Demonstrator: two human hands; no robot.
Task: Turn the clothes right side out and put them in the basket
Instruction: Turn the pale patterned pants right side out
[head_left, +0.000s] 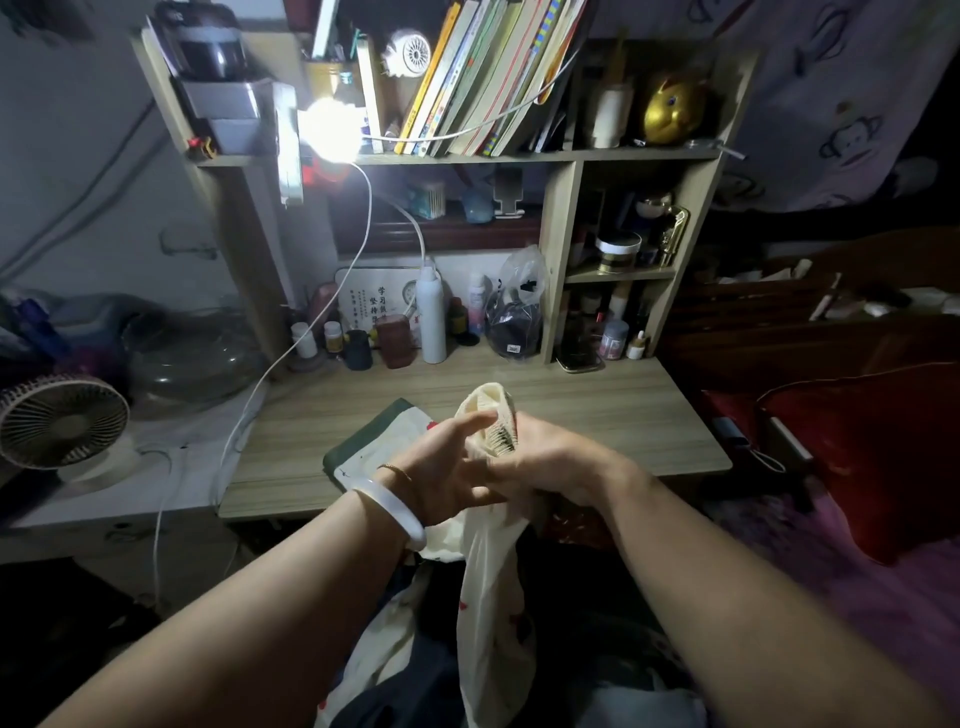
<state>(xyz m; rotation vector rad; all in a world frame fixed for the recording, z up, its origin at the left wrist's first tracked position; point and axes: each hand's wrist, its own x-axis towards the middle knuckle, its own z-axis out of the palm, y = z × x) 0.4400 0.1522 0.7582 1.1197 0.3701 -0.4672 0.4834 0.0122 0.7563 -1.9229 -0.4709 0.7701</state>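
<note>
At far left a fan (62, 418) stands on a white surface, with a cable (249, 400) running up to a bright lamp (330, 130) on the shelf (467, 156). Over the near edge of the desk (597, 410), the left hand (441, 467), bangle (395, 512) on its wrist, has its fingers loosely spread and extended against the garment (493, 597). The garment is cream with small red marks. One ribbed, tube-like end rises between the hands, its opening dark inside; the rest hangs down toward the lap. A further cream part with a dark green edge lies on the desk just behind the left hand. The right hand (550, 457) is closed around the ribbed end, gripping it.
</note>
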